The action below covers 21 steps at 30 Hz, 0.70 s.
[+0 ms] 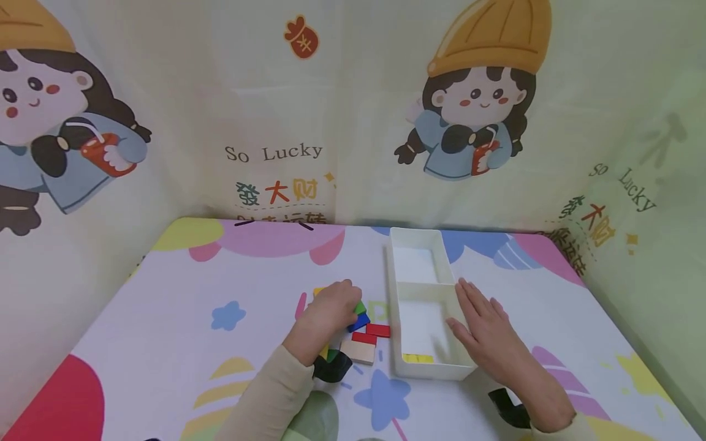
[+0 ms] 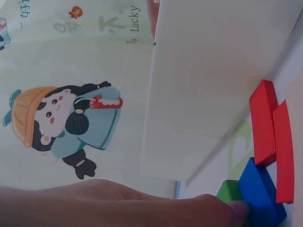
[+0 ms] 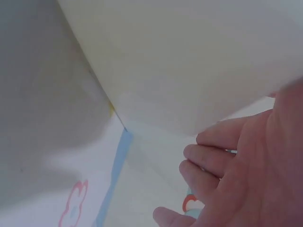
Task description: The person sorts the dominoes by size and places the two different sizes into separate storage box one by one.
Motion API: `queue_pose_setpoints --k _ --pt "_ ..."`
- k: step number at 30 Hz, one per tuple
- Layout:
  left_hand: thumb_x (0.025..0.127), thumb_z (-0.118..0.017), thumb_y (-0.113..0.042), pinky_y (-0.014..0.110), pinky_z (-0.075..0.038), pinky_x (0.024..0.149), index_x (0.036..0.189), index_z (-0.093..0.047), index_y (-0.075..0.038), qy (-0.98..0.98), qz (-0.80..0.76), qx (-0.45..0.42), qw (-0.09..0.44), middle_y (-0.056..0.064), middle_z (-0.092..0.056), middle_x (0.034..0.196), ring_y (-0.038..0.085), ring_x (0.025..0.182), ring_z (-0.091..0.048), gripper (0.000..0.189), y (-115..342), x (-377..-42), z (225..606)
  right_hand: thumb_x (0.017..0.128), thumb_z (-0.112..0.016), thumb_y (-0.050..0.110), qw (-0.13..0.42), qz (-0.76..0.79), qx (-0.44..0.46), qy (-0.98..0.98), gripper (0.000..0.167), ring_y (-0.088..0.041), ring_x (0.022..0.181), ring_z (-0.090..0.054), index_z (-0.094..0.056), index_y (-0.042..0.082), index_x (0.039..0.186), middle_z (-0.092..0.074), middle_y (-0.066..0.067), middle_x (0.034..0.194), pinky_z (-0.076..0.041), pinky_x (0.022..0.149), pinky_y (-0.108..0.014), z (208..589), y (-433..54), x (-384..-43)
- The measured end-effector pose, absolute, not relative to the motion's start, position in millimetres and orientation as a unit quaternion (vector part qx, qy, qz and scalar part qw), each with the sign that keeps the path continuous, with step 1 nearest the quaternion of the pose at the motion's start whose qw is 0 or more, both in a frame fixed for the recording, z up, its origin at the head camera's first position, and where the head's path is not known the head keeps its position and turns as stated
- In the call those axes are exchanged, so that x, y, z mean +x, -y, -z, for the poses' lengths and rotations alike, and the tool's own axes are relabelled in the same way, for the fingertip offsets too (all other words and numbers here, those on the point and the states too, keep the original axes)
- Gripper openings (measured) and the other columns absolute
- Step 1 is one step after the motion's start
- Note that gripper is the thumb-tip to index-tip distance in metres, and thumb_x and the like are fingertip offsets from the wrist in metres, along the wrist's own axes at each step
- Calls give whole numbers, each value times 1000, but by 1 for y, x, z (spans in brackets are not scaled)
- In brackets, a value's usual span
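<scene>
My left hand [image 1: 333, 307] reaches down over a small pile of coloured wooden blocks left of the white box. One fingertip [image 2: 239, 210] touches a green block [image 2: 228, 190], which lies against a blue block [image 2: 259, 195]; the other fingers are hidden, so a grip cannot be confirmed. Two red blocks [image 1: 378, 331] and a pale wood block [image 1: 358, 351] lie closer to me. My right hand [image 1: 488, 327], fingers straight, is at the right wall of the two-compartment white box [image 1: 421, 370]. Yellow blocks [image 1: 417, 358] lie along the near wall inside its near compartment.
The patterned tablecloth [image 1: 165, 343] covers the table. A wall curtain with cartoon prints [image 1: 358, 122] rises behind the table's far edge. Black straps [image 1: 333, 367] are at both wrists. More yellow and green pieces show partly beneath my left wrist.
</scene>
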<state>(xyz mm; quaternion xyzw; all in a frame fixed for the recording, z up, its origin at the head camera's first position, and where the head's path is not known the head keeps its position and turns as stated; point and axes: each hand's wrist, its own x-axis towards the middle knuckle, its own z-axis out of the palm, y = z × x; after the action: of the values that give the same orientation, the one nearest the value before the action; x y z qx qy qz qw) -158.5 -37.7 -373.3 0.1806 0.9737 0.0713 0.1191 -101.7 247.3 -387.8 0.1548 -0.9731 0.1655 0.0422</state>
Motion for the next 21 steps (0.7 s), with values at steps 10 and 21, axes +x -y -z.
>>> queue_pose_setpoints --k 10,21 --pt "83 -80 -22 26 -56 77 106 -68 -10 -975 -69 173 118 4 -57 89 14 83 -54 29 38 -158 373 103 -49 38 53 -165 165 971 70 -39 149 -24 -23 0 156 -22 -18 163 -18 113 -66 391 -247 -104" --pt "83 -80 -23 26 -57 76 106 -68 -9 -976 -68 180 105 5 -57 88 15 82 -55 29 37 -159 375 102 -50 36 62 -148 156 975 70 -39 149 -22 -22 0 156 -21 -18 164 -19 113 -66 391 -245 -102"
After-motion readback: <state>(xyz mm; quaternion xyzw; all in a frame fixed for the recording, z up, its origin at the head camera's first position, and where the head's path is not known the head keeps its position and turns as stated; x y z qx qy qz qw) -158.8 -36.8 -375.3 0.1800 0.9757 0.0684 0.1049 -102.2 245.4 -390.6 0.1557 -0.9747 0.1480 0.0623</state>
